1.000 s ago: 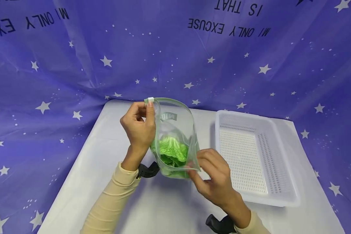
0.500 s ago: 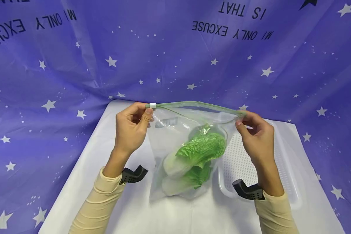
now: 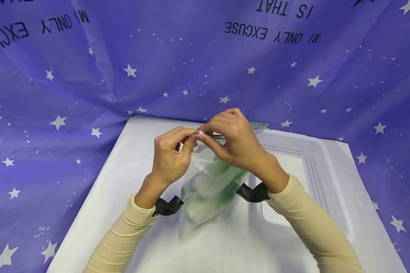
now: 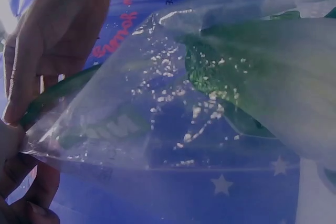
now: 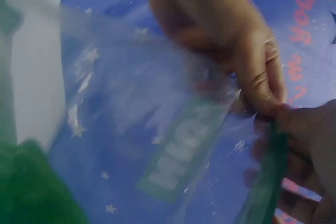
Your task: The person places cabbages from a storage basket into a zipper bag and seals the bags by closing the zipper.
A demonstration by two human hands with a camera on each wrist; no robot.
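A clear slider zip bag (image 3: 199, 167) with a green zip edge hangs above the table, with cabbage leaves (image 3: 203, 206) inside, pale stems toward the lower left. My left hand (image 3: 172, 155) pinches its upper left corner between thumb and forefinger. Right beside those fingertips, my right hand (image 3: 237, 140) pinches the zip edge at the small white slider (image 3: 200, 132), mostly covered by fingers. The far end of the zip edge stands out beyond my right hand, its two sides apart. In the right wrist view, a green printed label (image 5: 178, 156) shows on the bag.
A white perforated plastic basket (image 3: 322, 155) stands on the white-covered table (image 3: 150, 235) to the right, partly behind my right forearm. A purple star-patterned cloth (image 3: 99, 94) rises behind the table. Black wrist mounts (image 3: 169, 206) sit on both wrists.
The bag's mouth, first held wide, was stretched flat between both hands. My right hand has since left the right corner and come across to the slider beside my left hand.
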